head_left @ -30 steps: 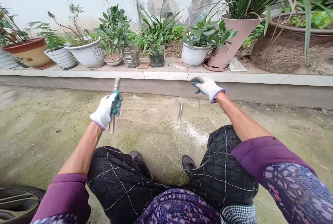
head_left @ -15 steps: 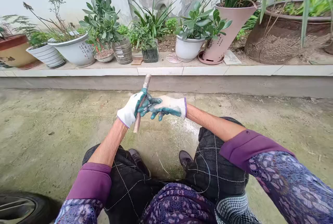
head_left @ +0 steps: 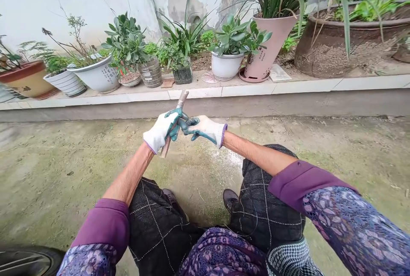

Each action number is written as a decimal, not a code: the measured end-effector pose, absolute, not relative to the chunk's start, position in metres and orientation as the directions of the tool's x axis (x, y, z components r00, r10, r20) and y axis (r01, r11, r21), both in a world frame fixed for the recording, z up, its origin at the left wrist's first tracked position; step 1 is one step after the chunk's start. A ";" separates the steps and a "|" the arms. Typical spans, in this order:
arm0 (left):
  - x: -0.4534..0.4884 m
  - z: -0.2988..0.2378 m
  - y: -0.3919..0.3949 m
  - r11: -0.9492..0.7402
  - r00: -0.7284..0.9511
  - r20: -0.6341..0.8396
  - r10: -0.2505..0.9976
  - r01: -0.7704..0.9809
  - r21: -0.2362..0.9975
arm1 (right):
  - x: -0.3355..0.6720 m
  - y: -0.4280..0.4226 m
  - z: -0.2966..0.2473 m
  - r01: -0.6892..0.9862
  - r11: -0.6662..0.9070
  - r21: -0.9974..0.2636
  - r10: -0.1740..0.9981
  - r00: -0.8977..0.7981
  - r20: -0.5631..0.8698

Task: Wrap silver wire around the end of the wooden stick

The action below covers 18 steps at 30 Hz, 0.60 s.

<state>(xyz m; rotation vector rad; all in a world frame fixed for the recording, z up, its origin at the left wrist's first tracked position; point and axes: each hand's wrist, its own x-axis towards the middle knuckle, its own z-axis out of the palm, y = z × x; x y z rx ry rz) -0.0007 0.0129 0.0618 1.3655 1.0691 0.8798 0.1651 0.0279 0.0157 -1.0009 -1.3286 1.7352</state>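
Note:
My left hand, in a white glove with teal-coated fingers, is wrapped round a short wooden stick that slants up and away from me. Pale coils of thin wire are wound round the stick near its upper end. Close against the stick on its right, my right hand, gloved alike, has its fingers pinched together, on what looks like the same wire; the fingers partly hide it. A faint loose strand curves over my right thigh.
Potted plants line a tiled ledge ahead, among them a white pot, a tall pink pot and a big brown pot. A black wheel-like thing lies at lower left. A checked cloth is by my right hip.
My right fingers have gone from spread to pinched together beside the stick. The stick tilts a little more to the right, and the view has shifted slightly.

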 end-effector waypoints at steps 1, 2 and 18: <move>-0.001 0.061 0.014 0.060 0.321 -0.087 0.943 0.091 0.994 | 0.166 0.028 0.015 -0.113 -0.237 -0.965 0.876 -0.453 -0.162; -0.001 0.060 0.015 0.075 0.327 -0.092 0.941 0.063 0.995 | 0.168 0.027 0.015 -0.148 -0.272 -0.951 0.866 -0.468 -0.174; -0.031 0.054 0.009 0.179 0.427 -0.129 0.895 -0.080 0.981 | 0.186 0.023 0.027 -0.181 -0.195 -0.964 0.836 -0.544 -0.067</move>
